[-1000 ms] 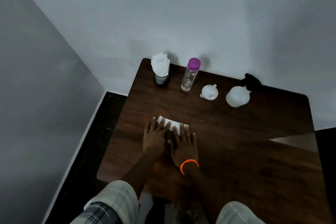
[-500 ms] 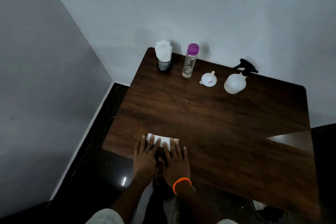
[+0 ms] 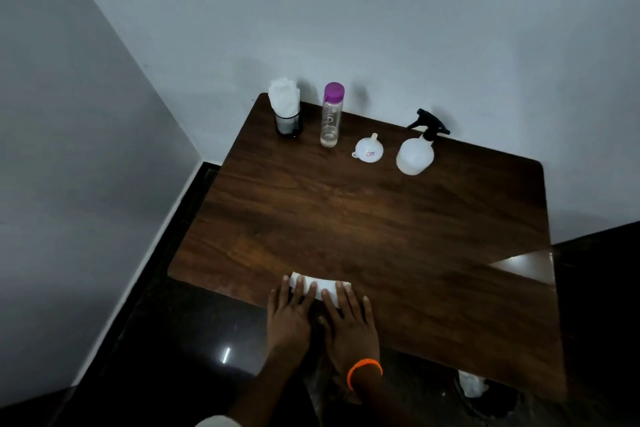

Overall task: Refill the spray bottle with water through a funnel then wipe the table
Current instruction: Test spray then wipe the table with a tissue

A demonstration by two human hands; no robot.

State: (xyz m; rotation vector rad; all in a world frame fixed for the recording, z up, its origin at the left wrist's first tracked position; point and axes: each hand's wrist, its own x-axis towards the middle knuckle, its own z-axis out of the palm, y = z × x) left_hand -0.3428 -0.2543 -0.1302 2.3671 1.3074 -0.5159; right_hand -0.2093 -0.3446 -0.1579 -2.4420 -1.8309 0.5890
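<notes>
A folded white tissue lies at the near edge of the dark wooden table. My left hand and my right hand press flat on it side by side, fingers straight. An orange band circles my right wrist. At the far side stand a white spray bottle with a black trigger head, a small white funnel lying mouth down, and a clear water bottle with a purple cap.
A black mesh holder stuffed with white tissues stands at the far left corner. Grey walls close in behind and to the left. Dark glossy floor lies below, with something white under the table's near right.
Both hands have slid the tissue toward me, from the table's middle to its near edge. The view has pulled back, showing more of the table.
</notes>
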